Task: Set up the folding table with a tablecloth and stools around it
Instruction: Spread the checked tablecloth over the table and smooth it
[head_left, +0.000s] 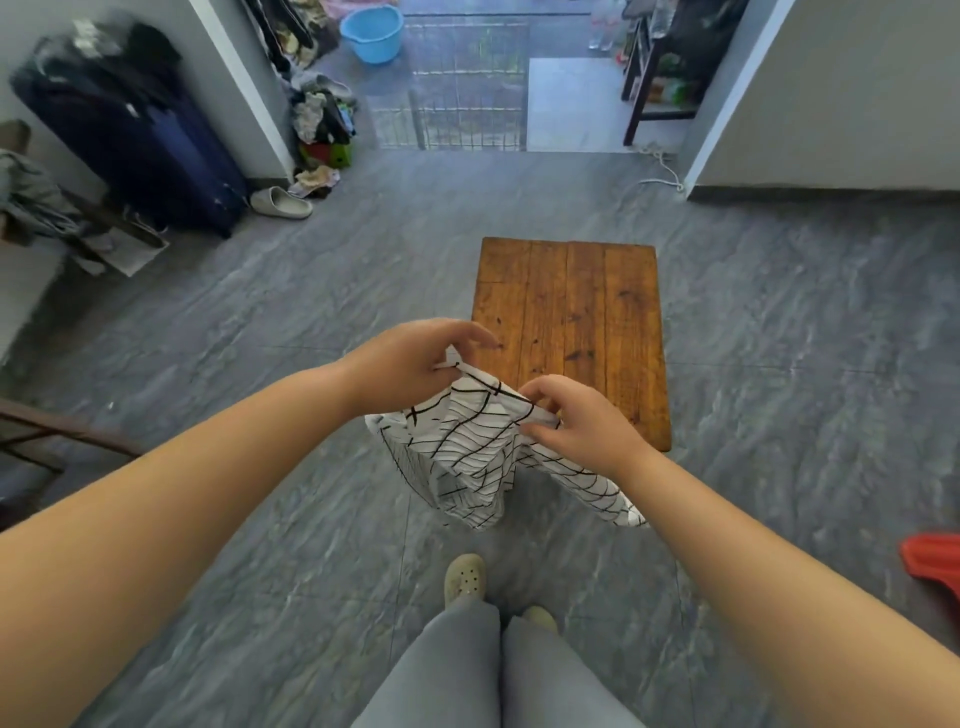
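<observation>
The tablecloth (467, 447), white with thin black grid lines, hangs bunched in folds below both hands, clear of the floor (260, 312). The left hand (410, 364) pinches the cloth's upper edge between thumb and curled fingers. The right hand (576, 421) grips the same edge a little lower and nearer the body, its fingers curled over the fabric. A short taut strip of cloth runs between the two hands. One loose corner trails down under the right wrist.

Just beyond the hands stands the wooden tabletop (571, 301), bare orange-brown planks. Its near edge is partly hidden behind the right hand and the cloth.

Below the hands, near the body, a pale perforated shoe (465, 577) points forward on the grey floor. Well out to the right of the right hand, a red plastic object (930, 561) is cut off by the frame edge; what it is cannot be told. Far beyond the left hand, a pale slipper (280, 202) lies beside a dark blue suitcase (156, 150) at the wall. Farther still sits a light blue basin (371, 32).
</observation>
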